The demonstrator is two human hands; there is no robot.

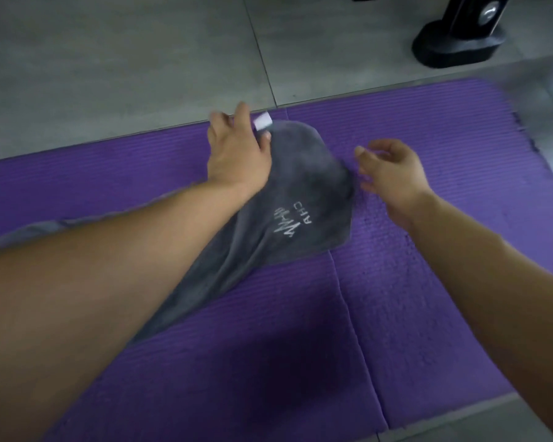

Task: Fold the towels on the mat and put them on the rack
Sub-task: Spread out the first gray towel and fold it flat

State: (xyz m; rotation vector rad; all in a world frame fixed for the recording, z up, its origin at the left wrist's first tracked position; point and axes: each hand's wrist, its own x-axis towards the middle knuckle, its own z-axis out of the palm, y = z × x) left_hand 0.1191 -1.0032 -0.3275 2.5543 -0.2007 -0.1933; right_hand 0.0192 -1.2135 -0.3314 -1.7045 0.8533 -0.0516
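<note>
left hand [237, 154] pinches towel [300, 193] corner by tag [263, 120] (upper centre); right hand [396, 177] loosely curled, empty: best grab other corner, pull taut.

Towel [300, 193] partly hidden under left forearm [109, 266]; black stand [460, 43] cut off at top edge.

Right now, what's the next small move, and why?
Probably the right hand should grip the grey towel at its right edge. The left hand pinches the far corner by the white tag; the right is open, and the towel lies bunched on the purple mat.
</note>
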